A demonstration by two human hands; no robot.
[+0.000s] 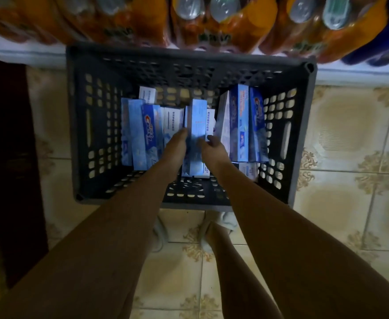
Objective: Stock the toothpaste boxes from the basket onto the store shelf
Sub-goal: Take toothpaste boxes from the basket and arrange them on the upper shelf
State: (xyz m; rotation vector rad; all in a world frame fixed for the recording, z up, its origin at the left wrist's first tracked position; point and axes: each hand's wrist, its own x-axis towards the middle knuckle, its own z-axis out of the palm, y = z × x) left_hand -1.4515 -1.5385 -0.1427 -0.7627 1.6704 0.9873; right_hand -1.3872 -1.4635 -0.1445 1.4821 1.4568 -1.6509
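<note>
Both hands — left hand [177, 143], right hand [213, 146] — clamp fingers on one blue toothpaste box [195, 137], tilted up inside the basket [78, 125].

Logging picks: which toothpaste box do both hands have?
The middle box, between left hand and right hand; the other boxes sit untouched at either side.

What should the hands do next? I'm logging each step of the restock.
Probably lift the middle box straight up out of the basket. The left hand and right hand already flank it, fingers at its sides, and it stands above the other boxes, so it looks free to rise.
</note>
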